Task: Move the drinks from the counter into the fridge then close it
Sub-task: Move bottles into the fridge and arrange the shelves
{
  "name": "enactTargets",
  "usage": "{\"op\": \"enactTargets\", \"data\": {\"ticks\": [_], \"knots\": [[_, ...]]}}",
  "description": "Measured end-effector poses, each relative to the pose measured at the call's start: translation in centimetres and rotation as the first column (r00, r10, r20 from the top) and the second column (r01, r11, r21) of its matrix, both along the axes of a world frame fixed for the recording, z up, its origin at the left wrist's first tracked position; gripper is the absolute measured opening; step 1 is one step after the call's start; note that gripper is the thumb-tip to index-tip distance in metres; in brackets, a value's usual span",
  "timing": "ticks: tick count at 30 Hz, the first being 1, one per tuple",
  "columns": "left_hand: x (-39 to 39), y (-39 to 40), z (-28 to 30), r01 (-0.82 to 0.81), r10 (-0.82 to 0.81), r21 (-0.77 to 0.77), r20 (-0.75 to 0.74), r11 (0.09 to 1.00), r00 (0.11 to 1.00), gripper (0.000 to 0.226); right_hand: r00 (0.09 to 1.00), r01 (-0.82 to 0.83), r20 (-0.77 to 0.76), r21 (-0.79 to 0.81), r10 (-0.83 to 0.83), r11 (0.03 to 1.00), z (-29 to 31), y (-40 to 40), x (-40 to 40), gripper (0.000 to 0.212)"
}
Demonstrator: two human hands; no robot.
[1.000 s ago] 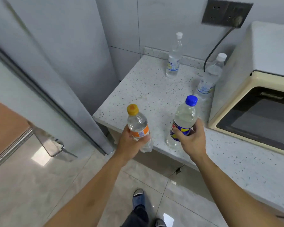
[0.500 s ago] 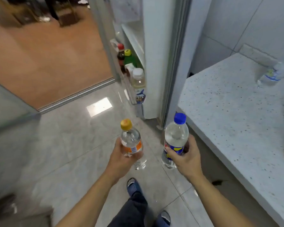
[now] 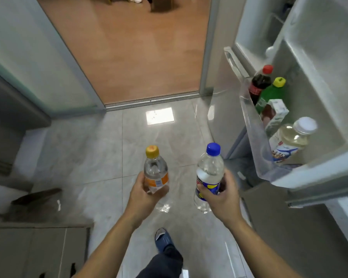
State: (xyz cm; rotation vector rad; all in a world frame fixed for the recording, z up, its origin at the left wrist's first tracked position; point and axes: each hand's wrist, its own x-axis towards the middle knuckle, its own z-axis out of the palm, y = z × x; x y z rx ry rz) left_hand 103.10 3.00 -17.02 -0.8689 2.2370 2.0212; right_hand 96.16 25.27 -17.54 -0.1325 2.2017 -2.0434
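Fingers round the blue-capped bottle — left hand round the orange-capped bottle.

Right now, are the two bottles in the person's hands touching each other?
Apart. The head view shows bare floor between the orange-capped bottle in the left hand and the blue-capped bottle in the right hand.

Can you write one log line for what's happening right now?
left hand: holds orange-cap bottle | right hand: holds blue-cap bottle | fridge door: open
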Motion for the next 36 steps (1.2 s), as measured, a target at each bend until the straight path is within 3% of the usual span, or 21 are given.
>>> {"op": "enactTargets", "data": {"ticks": [12, 28, 33, 36], "knots": [[-11.2, -11.3, 0.1, -0.028, 0.028, -0.002, -0.01, 1.0, 1.0, 0.058, 0.999, 0.024, 0.034, 0.038, -0.025, 0.999, -0.4, -11.6, -11.7, 0.049], [-42.6, -14.5, 2.6, 0.16, -0.162, -0.031, -0.061, 0.987, 0.985, 0.058, 0.969, 0.246, -0.003, 0.002, -0.246, 0.969, 0.9, -15.9, -39.0, 0.045], [-51.5, -13.6, 3.7, 0.257, -0.257, -0.011, -0.104, 0.966, 0.961, 0.068, 0.937, 0.35, -0.017, 0.021, -0.349, 0.937, 1.6, -15.1, -45.0, 0.047], [-56.3, -13.3, 3.9, 0.344, -0.339, 0.008, -0.145, 0.939, 0.929, 0.061, 0.909, 0.417, -0.025, -0.003, -0.417, 0.909, 1.7, -14.8, -48.0, 0.046]]}}
